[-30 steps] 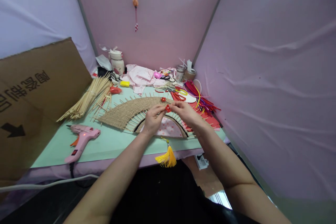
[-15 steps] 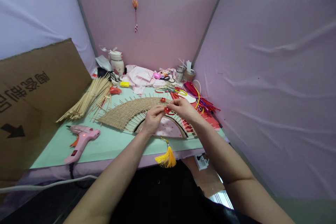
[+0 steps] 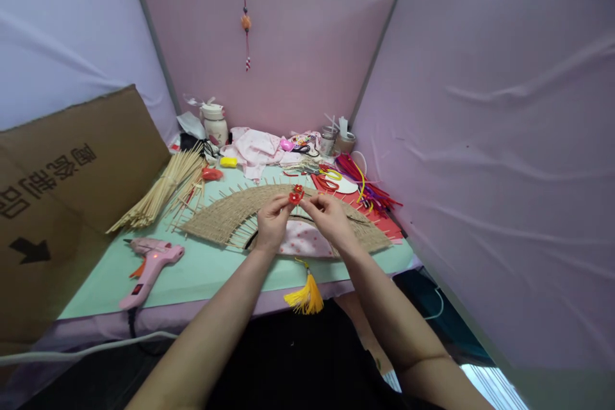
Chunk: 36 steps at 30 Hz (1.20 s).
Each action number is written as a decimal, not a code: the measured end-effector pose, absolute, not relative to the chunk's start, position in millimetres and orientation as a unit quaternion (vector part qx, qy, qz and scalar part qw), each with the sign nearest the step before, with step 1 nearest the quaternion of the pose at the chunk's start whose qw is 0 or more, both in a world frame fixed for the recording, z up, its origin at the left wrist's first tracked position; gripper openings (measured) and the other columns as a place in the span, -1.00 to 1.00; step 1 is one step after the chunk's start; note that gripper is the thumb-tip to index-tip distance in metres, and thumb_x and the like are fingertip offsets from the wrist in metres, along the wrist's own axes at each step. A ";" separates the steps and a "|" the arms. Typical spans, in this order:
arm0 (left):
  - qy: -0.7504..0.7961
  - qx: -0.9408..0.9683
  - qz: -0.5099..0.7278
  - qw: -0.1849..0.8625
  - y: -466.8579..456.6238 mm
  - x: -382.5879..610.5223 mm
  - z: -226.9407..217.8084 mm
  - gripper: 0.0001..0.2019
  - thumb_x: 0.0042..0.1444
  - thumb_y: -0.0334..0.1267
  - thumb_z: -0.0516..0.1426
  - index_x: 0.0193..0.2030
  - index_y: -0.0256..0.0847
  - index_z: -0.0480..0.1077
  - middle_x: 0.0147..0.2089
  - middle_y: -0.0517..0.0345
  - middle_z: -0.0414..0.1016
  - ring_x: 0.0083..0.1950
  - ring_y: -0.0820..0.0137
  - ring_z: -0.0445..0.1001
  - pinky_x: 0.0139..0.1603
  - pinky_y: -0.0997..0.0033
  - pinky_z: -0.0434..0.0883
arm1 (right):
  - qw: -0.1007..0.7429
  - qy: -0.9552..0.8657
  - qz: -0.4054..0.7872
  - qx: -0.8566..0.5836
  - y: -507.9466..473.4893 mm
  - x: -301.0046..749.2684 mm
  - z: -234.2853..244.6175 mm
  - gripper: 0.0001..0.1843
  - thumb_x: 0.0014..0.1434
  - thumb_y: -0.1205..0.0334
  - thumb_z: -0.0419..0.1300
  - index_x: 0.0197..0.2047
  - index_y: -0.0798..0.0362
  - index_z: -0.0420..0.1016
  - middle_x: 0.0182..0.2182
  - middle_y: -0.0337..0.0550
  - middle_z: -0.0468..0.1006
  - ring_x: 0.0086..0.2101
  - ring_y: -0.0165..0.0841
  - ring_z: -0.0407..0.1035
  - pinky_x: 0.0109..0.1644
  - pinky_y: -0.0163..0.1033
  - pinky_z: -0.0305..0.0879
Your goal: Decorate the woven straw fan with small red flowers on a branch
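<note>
Both hands meet over a woven straw fan (image 3: 225,214) lying on the mint-green table (image 3: 202,266). My left hand (image 3: 271,223) pinches a small red flower ornament (image 3: 295,195) between thumb and fingertips. My right hand (image 3: 327,214) is closed in a pinch right beside the flower, touching it from the right. A yellow tassel (image 3: 305,295) hangs from the fan's base over the table's front edge, below my wrists.
A pink glue gun (image 3: 148,259) with a lit light lies at front left, its cord trailing off the edge. Bamboo sticks (image 3: 163,186) and a cardboard sheet (image 3: 57,192) are at left. Red and coloured strips (image 3: 365,186), scissors, jars and pink cloth (image 3: 254,144) crowd the back.
Both hands shifted slightly left and toward the back with the red flower, now held higher over the fan's top edge. The camera tilted down a little.
</note>
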<state>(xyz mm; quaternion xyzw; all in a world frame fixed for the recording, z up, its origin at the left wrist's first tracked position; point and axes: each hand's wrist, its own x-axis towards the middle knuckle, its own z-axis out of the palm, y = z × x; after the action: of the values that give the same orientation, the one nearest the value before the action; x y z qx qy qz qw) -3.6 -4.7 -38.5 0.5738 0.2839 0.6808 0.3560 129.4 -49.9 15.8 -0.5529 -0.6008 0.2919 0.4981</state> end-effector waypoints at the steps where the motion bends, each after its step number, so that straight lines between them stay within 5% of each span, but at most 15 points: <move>1: 0.286 0.584 0.680 0.340 -5.9 -3.9 -37.9 -0.88 0.05 -0.19 0.26 -0.33 -0.15 0.60 -0.28 0.11 0.57 -0.19 0.37 0.50 -0.07 0.32 0.41 | 0.504 -0.597 0.295 -0.550 -50.2 126.9 13.8 -0.62 0.05 -0.11 0.23 -0.40 0.09 0.50 -0.48 -0.20 0.48 -0.45 -0.39 0.27 -0.33 -0.28 0.18; 8: 0.288 0.608 0.673 0.307 -8.1 -4.1 -38.0 -0.91 0.06 -0.24 0.25 -0.32 -0.15 0.60 -0.28 0.10 0.57 -0.19 0.38 0.50 -0.07 0.35 0.40 | 0.524 -0.599 0.294 -0.529 -48.1 124.0 8.6 -0.69 0.03 -0.03 0.29 -0.39 0.08 0.51 -0.46 -0.20 0.50 -0.45 -0.41 0.27 -0.30 -0.29 0.20; 18: 0.261 0.515 0.613 0.540 4.4 -1.0 -43.3 -0.73 -0.08 -0.03 0.32 -0.37 -0.21 0.57 -0.22 0.08 0.56 -0.15 0.35 0.47 -0.03 0.30 0.40 | 0.516 -0.658 0.092 -0.541 -53.8 134.5 1.3 -0.75 0.21 0.10 0.13 -0.16 0.01 0.56 -0.11 -0.01 0.54 -0.03 -0.19 0.34 0.12 -0.06 0.17; 25: 0.283 0.526 0.591 0.542 2.9 -1.5 -42.5 -0.72 -0.09 0.00 0.31 -0.40 -0.18 0.57 -0.25 0.10 0.56 -0.17 0.36 0.46 -0.12 0.37 0.41 | 0.514 -0.591 0.358 -0.507 -44.5 128.6 -8.9 -0.73 0.07 0.05 0.24 -0.27 0.07 0.58 -0.29 -0.11 0.63 -0.26 -0.28 0.46 -0.10 -0.20 0.33; 31: 0.368 0.482 0.587 0.536 6.1 0.4 -48.4 -0.62 -0.06 -0.12 0.28 -0.08 -0.17 0.56 -0.21 0.08 0.60 -0.33 0.45 0.44 -0.33 0.46 0.36 | 0.487 -0.585 0.208 -0.615 -12.8 152.9 -5.1 -0.69 0.09 0.02 0.18 -0.32 0.08 0.59 -0.38 -0.13 0.61 -0.35 -0.31 0.43 -0.22 -0.25 0.30; 36: 0.421 0.464 0.598 0.499 7.3 1.7 -49.8 -0.71 -0.06 -0.19 0.25 -0.17 -0.21 0.58 -0.27 0.09 0.60 -0.38 0.48 0.40 -0.36 0.48 0.34 | 0.421 -0.583 0.166 -0.674 30.3 188.8 -4.9 -0.81 0.04 0.16 0.23 -0.37 0.08 0.62 -0.35 -0.10 0.63 -0.27 -0.27 0.44 -0.13 -0.22 0.26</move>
<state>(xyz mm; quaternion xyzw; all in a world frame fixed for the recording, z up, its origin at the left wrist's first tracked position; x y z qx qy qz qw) 1.7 7.3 -49.8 0.4642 0.4213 0.5984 0.4990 188.8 30.3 -4.9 -0.6743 -0.5833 0.1656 0.4214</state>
